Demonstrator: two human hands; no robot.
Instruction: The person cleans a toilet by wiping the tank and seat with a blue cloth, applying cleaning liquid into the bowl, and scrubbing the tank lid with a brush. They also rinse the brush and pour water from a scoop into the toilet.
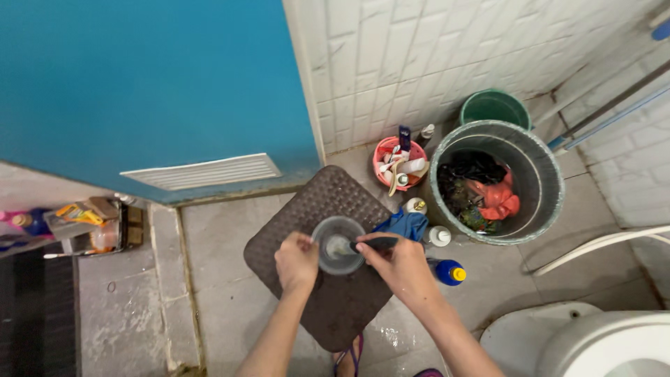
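My left hand (pixel 296 262) grips the rim of a clear plastic cup (pixel 338 244) held over a dark brown rubber mat (pixel 328 202). My right hand (pixel 398 264) is closed on the dark handle of a brush (pixel 377 244) whose head reaches into the cup. A blue cloth (pixel 405 225) lies just beyond my right hand on the floor.
A metal bin (pixel 551 174) with red and dark rubbish stands to the right, a green bucket (pixel 494 106) behind it. A pink basket (pixel 398 164) of toiletries, small bottles (pixel 440 236) and a blue bottle (pixel 448 271) sit nearby. White toilet (pixel 593 342) bottom right, blue door (pixel 139 91) at left.
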